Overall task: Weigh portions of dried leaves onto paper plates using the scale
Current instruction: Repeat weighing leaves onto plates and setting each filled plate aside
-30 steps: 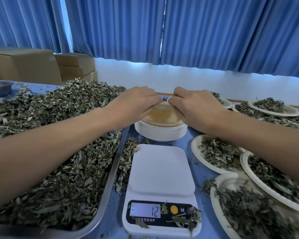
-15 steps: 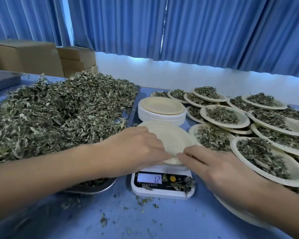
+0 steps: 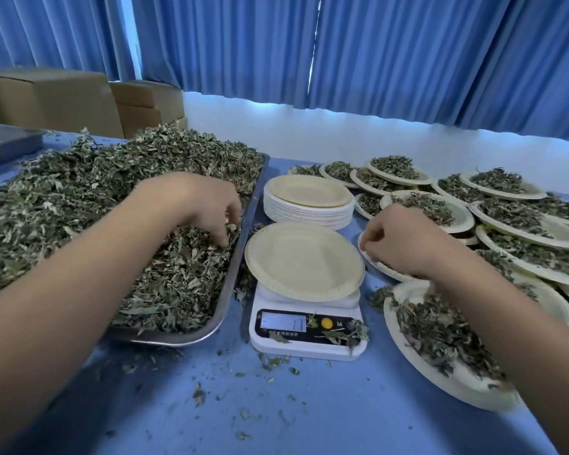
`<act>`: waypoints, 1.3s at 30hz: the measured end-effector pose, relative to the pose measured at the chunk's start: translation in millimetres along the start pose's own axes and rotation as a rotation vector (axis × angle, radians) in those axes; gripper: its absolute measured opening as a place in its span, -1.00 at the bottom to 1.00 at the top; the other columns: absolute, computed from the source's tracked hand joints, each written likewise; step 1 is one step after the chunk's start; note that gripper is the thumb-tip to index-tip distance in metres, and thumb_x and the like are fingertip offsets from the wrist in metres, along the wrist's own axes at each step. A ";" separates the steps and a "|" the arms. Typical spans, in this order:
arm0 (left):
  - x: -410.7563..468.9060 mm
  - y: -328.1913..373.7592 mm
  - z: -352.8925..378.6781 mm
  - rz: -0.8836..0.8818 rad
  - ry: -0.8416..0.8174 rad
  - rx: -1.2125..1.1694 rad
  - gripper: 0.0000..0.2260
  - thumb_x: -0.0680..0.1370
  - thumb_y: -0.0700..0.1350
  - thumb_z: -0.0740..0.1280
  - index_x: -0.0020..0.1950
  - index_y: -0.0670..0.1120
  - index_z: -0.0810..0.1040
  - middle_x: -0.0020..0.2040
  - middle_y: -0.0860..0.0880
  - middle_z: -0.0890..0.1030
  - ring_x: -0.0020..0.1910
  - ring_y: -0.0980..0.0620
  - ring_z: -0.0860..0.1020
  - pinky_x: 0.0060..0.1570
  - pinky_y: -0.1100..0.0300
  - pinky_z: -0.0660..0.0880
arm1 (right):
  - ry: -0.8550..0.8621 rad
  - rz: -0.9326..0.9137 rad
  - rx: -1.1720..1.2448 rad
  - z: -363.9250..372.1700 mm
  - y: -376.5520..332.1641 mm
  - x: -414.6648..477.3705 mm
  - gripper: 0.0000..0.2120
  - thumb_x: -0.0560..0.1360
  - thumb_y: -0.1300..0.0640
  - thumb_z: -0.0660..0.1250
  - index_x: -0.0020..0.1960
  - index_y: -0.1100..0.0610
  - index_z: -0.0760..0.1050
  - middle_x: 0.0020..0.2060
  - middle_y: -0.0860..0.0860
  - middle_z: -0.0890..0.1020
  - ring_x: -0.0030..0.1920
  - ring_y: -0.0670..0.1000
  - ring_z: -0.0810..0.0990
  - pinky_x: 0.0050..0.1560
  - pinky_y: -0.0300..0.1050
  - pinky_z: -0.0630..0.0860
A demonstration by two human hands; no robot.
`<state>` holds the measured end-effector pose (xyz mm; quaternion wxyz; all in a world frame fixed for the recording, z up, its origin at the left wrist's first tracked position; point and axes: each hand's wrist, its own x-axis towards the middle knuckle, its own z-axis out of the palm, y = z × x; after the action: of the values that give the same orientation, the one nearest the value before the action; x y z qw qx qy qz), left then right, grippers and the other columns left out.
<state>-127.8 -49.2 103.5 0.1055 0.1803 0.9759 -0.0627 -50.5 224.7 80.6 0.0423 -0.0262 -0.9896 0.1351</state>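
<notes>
On the scale (image 3: 306, 326) sits the empty plate (image 3: 304, 261), so the left hand (image 3: 197, 205), fingers curled into the dried leaves (image 3: 79, 198) in the tray (image 3: 224, 297), should lift a modest clump and release it mid-plate; whether the loosely curled right hand (image 3: 398, 241) holds anything I cannot tell.

1 scale (image 3: 306, 343), 1 tray (image 3: 226, 290), 2 hands (image 3: 197, 205) (image 3: 399, 241)

- Bright, cool daylight glows below the curtains (image 3: 391, 54) onto the wall (image 3: 342, 129).
- Soft, faint shadows on the table (image 3: 309, 408).
- Wide-angle bending at edges; scale (image 3: 306, 343) readout blurred.
</notes>
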 end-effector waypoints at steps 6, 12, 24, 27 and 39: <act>14.9 -1.1 14.2 0.023 -0.062 0.031 -0.29 0.39 0.02 0.60 0.50 0.03 0.43 0.40 -0.02 0.50 0.26 -0.07 0.51 0.27 0.07 0.46 | -0.329 0.024 -0.061 9.6 -1.1 18.3 -0.86 0.36 0.35 0.49 -0.31 0.16 0.68 -0.31 0.11 0.73 -0.22 0.12 0.68 -0.16 -0.05 0.61; 22.3 2.6 27.0 0.014 -0.104 0.105 -0.30 0.34 -0.04 0.60 0.44 -0.08 0.45 0.26 -0.08 0.58 0.17 -0.11 0.56 0.16 0.04 0.55 | -0.361 -0.050 -0.132 16.2 6.9 18.9 -0.89 0.31 0.25 0.57 -0.24 0.23 0.65 -0.29 0.15 0.67 -0.28 0.17 0.59 -0.25 0.01 0.54; 6.3 -15.1 0.9 0.040 0.044 -0.103 -0.48 0.39 -0.05 0.61 0.31 -0.05 0.58 0.03 0.01 0.52 0.02 -0.08 0.55 0.04 0.09 0.50 | -0.329 -0.098 -0.189 19.7 10.7 16.9 -0.90 0.32 0.27 0.56 -0.27 0.14 0.67 -0.26 0.10 0.71 -0.18 0.12 0.66 -0.12 0.01 0.64; -1.0 -19.2 -11.3 0.118 0.201 -0.176 -0.65 0.40 -0.03 0.60 0.12 0.01 0.62 -0.03 0.05 0.50 -0.11 0.02 0.48 -0.07 0.18 0.38 | -0.319 -0.117 -0.255 22.6 8.6 17.2 -0.90 0.35 0.24 0.53 -0.21 0.25 0.64 -0.21 0.19 0.67 -0.15 0.18 0.64 -0.15 0.04 0.61; -10.8 18.9 -10.7 0.351 0.418 -0.725 -0.78 0.40 -0.11 0.61 -0.02 -0.11 0.67 -0.14 -0.11 0.72 -0.14 -0.11 0.70 -0.04 -0.12 0.63 | -0.391 -0.195 -0.330 34.3 -0.6 9.8 -0.85 0.54 0.26 0.22 -0.21 0.22 0.39 -0.26 0.13 0.52 -0.26 0.09 0.40 -0.21 -0.05 0.36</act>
<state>-113.0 -33.6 114.8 -0.0284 0.3031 0.8899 0.3397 -63.4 215.6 48.6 -0.1415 0.0891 -0.9854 -0.0304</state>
